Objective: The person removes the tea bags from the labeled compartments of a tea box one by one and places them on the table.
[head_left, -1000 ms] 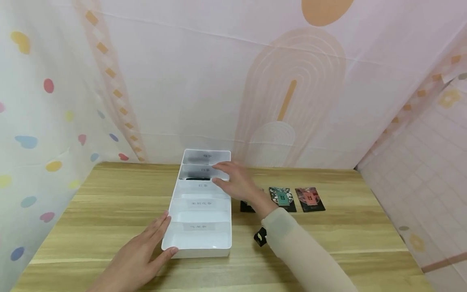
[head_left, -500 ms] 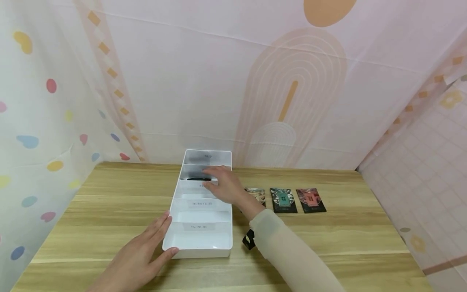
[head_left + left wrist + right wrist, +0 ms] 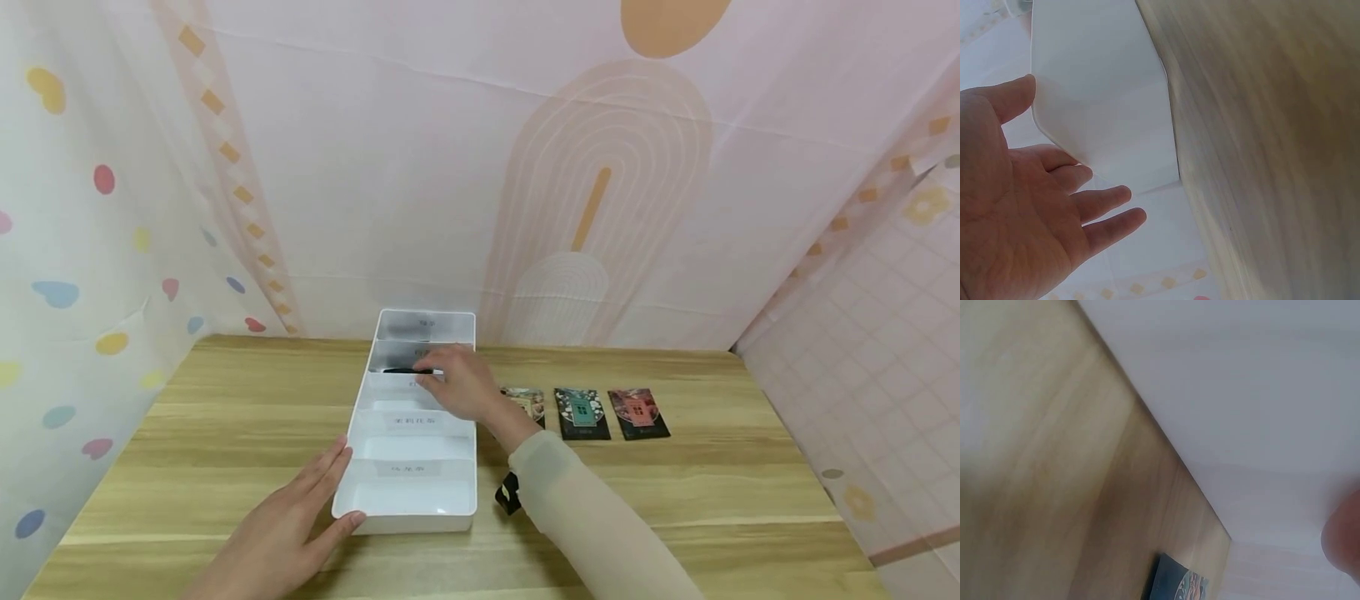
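Observation:
A long white box (image 3: 423,524) divided into several labelled compartments stands on the table. My left hand (image 3: 288,508) rests against its near left corner, fingers along the side and thumb at the front; the left wrist view shows that hand (image 3: 1035,194) with loosely extended fingers beside the white wall (image 3: 1104,94). Inside the second compartment from the back, only the top edge of a black sachet (image 3: 401,371) shows. My right hand (image 3: 467,387) reaches over the box's right rim and pinches that edge between thumb and fingers. In the right wrist view just a blurred part of the hand (image 3: 1344,540) appears.
To the right of the box lie a green-and-black sachet (image 3: 581,414), a red-and-black sachet (image 3: 638,412) and a cream-patterned one (image 3: 531,402), partly behind my right wrist. A small black item (image 3: 507,493) shows beside my sleeve (image 3: 600,517). Patterned cloth (image 3: 420,167) hangs behind the table.
My right hand has moved left over the box, and its spread thumb and fingers have come together at the black sachet's edge. My left hand has stayed at the corner.

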Available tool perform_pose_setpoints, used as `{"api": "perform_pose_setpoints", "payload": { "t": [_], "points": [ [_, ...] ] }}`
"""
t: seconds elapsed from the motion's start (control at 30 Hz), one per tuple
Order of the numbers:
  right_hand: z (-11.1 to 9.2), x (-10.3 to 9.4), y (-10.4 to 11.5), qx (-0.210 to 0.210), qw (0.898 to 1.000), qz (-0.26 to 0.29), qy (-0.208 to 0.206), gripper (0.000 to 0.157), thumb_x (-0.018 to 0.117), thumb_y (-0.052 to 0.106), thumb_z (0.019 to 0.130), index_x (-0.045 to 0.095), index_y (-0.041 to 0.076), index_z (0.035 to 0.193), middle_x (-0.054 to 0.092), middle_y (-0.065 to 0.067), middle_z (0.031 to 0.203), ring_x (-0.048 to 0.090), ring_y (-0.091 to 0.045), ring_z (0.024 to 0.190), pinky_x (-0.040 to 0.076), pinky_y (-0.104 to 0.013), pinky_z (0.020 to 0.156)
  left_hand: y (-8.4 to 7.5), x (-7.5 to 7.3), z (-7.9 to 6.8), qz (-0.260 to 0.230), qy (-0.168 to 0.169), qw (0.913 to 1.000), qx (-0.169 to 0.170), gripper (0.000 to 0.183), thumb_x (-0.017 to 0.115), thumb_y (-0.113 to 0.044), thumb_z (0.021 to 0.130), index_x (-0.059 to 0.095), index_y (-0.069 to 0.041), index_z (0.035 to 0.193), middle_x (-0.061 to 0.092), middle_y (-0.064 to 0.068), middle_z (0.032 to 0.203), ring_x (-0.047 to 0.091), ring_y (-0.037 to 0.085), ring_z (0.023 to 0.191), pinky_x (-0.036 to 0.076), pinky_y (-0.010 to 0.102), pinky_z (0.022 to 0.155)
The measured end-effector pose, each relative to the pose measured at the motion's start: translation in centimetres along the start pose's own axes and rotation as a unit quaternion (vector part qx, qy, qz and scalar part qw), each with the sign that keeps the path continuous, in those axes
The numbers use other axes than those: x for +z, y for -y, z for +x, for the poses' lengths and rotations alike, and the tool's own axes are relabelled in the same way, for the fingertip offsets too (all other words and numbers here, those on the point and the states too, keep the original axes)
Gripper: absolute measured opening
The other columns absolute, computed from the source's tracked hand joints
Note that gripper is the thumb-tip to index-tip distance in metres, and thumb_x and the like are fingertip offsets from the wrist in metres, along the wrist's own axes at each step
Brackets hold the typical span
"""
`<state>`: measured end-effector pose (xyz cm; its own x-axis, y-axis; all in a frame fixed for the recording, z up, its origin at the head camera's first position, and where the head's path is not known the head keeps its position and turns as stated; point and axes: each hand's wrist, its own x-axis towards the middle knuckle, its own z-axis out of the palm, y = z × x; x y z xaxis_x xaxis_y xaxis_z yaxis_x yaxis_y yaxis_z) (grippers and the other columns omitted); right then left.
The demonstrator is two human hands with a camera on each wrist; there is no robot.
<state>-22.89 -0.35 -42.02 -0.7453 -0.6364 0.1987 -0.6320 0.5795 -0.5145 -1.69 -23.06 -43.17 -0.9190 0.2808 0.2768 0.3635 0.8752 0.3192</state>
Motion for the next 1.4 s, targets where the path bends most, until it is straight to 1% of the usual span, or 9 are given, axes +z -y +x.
{"api": "perform_pose_setpoints", "payload": {
  "t": [0.1,0.2,0.5,0.63,0.7,0.87,1.13,1.3,1.4],
  "points": [
    [-0.18,0.03,0.11,0.0,1.0,0.0,-0.005,0.018,0.067,0.021,0.105,0.081,0.014,0.115,0.075,-0.002,0.121,0.063,-0.023,0.122,0.047,-0.038,0.109,0.01,0.07,-0.1,-0.002,0.004,1.0,-0.002,0.076,0.074,-0.042,0.098,0.048,0.001,0.155,0.046,0.015,0.161,0.058,0.033,0.135,0.054,0.051,0.098],
    [-0.26,0.2,0.08,0.004,1.0,0.002,-0.009,0.016,0.068,0.02,0.105,0.082,0.016,0.109,0.076,0.003,0.111,0.064,-0.019,0.114,0.049,-0.035,0.104,0.0,0.13,-0.18,-0.001,0.004,1.0,-0.001,0.076,0.074,-0.042,0.098,0.047,0.001,0.155,0.046,0.014,0.161,0.058,0.033,0.136,0.054,0.051,0.098],
    [-0.27,0.48,0.13,0.014,1.0,0.003,-0.002,0.016,0.067,0.02,0.105,0.081,0.016,0.11,0.076,0.004,0.109,0.064,-0.018,0.111,0.05,-0.034,0.1,-0.05,0.16,-0.4,0.003,-0.001,1.0,0.001,0.076,0.075,-0.042,0.098,0.048,0.001,0.155,0.047,0.015,0.161,0.058,0.033,0.135,0.055,0.051,0.097],
    [-0.23,0.43,0.29,0.024,1.0,0.009,0.003,0.016,0.067,0.02,0.105,0.081,0.015,0.11,0.076,0.003,0.109,0.063,-0.017,0.111,0.049,-0.033,0.1,-0.03,0.14,-0.42,0.002,-0.001,1.0,-0.001,0.076,0.075,-0.042,0.098,0.048,0.001,0.155,0.047,0.014,0.161,0.058,0.032,0.135,0.055,0.051,0.097],
    [-0.22,0.42,0.35,0.034,0.999,0.015,0.004,0.015,0.067,0.021,0.105,0.081,0.016,0.11,0.075,0.004,0.107,0.063,-0.016,0.109,0.05,-0.032,0.097,-0.02,0.13,-0.42,0.002,-0.001,1.0,-0.001,0.076,0.075,-0.042,0.098,0.048,0.001,0.155,0.047,0.014,0.161,0.059,0.032,0.134,0.055,0.051,0.097],
    [-0.2,0.37,0.43,0.058,0.997,0.053,-0.004,0.011,0.07,0.02,0.104,0.08,0.016,0.107,0.073,0.007,0.102,0.062,-0.01,0.1,0.051,-0.026,0.087,-0.02,0.05,-0.39,0.001,0.0,1.0,-0.003,0.076,0.074,-0.042,0.098,0.048,0.001,0.155,0.046,0.014,0.161,0.059,0.033,0.135,0.055,0.051,0.098],
    [-0.11,0.5,0.15,0.06,0.989,0.127,-0.036,0.006,0.074,0.014,0.1,0.079,0.012,0.101,0.072,0.006,0.095,0.063,-0.009,0.088,0.053,-0.024,0.076,-0.1,-0.13,-0.28,-0.008,0.004,0.9999,-0.005,0.076,0.073,-0.042,0.099,0.047,0.001,0.155,0.045,0.015,0.162,0.058,0.033,0.136,0.054,0.051,0.098],
    [-0.18,0.2,0.2,0.07,0.986,0.148,-0.042,0.006,0.072,0.015,0.102,0.078,0.013,0.1,0.07,0.006,0.093,0.061,-0.009,0.084,0.052,-0.025,0.07,-0.19,-0.23,-0.21,-0.013,0.007,0.9999,-0.008,0.075,0.072,-0.042,0.099,0.046,0.0,0.156,0.045,0.015,0.162,0.057,0.034,0.137,0.054,0.052,0.099],
    [-0.11,-0.14,0.23,0.063,0.985,0.152,-0.058,0.007,0.07,0.013,0.103,0.076,0.012,0.102,0.071,0.005,0.093,0.061,-0.011,0.083,0.051,-0.025,0.07,-0.22,-0.29,-0.15,-0.014,0.006,0.9999,-0.006,0.075,0.072,-0.042,0.1,0.046,0.0,0.156,0.045,0.015,0.162,0.057,0.034,0.136,0.054,0.052,0.099]
  ]
}}
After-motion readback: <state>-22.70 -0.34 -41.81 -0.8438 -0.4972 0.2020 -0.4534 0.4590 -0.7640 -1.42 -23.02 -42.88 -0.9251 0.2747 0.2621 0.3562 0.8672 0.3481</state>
